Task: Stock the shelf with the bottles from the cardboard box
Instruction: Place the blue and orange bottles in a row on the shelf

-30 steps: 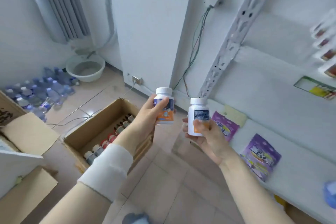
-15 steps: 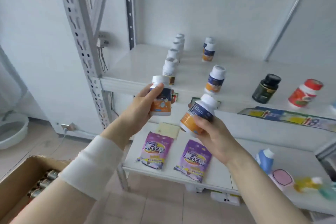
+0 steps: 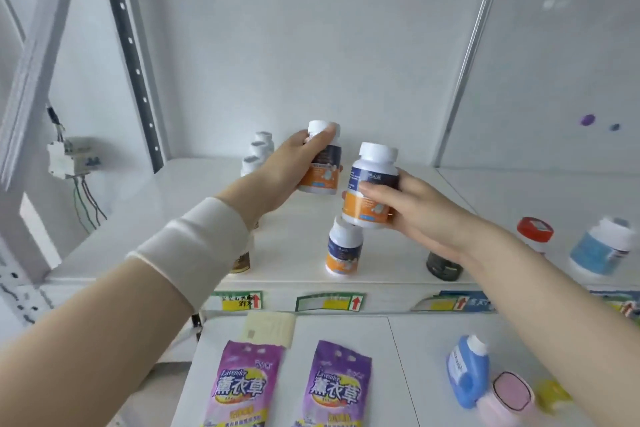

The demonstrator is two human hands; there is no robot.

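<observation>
Both hands have moved up and forward. A moment ago they held the bottles out in front of the shelf edge. Now they are over the upper shelf (image 3: 166,218) itself.

The left hand (image 3: 294,166) has its fingers wrapped round the top and side of the left bottle (image 3: 323,173), a white-capped bottle with a dark blue and orange label. This bottle is upright and looks like it is not down on the board yet. Just behind this hand is a row of white-capped bottles (image 3: 258,152). A brown bottle (image 3: 241,262) peeks out under its wrist.

The right hand (image 3: 419,215) holds the right bottle (image 3: 372,191), the same kind, with fingers curled round the middle of the label. Before, this bottle was tipped over a lot. Now it is nearly straight. Right under it stands one more bottle of the same kind (image 3: 344,248). The held bottle's bottom is at that one's cap, and I cannot tell if they touch. A dark bottle (image 3: 445,267) sits just past this wrist, and a red-lidded jar (image 3: 535,230) is farther out that way.

The two held bottles are close beside each other but apart.

The cardboard box was in view a second ago and is not in view now. So the carrying part looks done. I think the next job is to set both bottles down in line with the others. The right one needs a free spot, not the cap below it.
</observation>
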